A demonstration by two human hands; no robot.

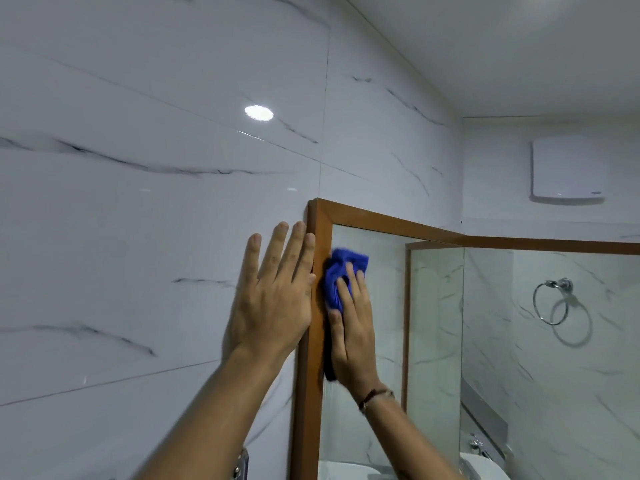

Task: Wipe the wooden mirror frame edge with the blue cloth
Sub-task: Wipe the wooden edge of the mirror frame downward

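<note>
A wall mirror has a brown wooden frame [306, 393] with its upper left corner near the middle of the view. My right hand [349, 327] presses a bunched blue cloth [341, 271] against the inner edge of the frame's left upright, a little below that corner. The cloth sticks out above my fingers and partly overlaps the glass. My left hand [273, 299] lies flat on the tiled wall with fingers spread, its index finger touching the outer side of the same upright. A thin band is on my right wrist.
White marble-look tiles [138, 237] cover the wall to the left. The mirror glass [519, 341] reflects a chrome towel ring, a tap and a basin edge. A white box [568, 171] hangs high on the right wall. A metal fitting [240, 465] shows at the bottom.
</note>
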